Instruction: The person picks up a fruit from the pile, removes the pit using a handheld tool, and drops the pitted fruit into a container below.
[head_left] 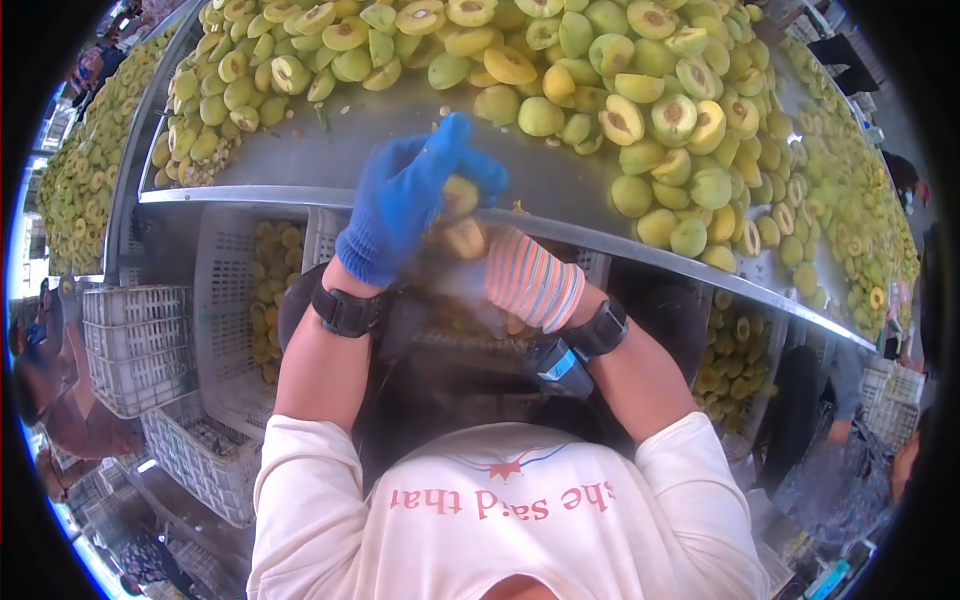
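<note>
My left hand (415, 195), in a blue glove, is closed round a green fruit (460, 198) above the metal table's front edge. Close beside it on the right, my right hand (530, 278) wears a striped glove and looks closed. Its fingertips are smeared by motion, and what they grip cannot be made out. A pale cut fruit piece (463, 238) shows between the two hands, touching or very near both. Below them the view is blurred. Many whole and halved green-yellow fruits (673, 118) are heaped on the metal table (300, 160).
A white crate (225, 310) with fruit halves stands under the table on the left. More crates (138, 345) are stacked farther left. Fruit (735, 365) also lies below the table on the right. Other people (840, 450) are at both sides. A metal rim (600, 238) runs along the table front.
</note>
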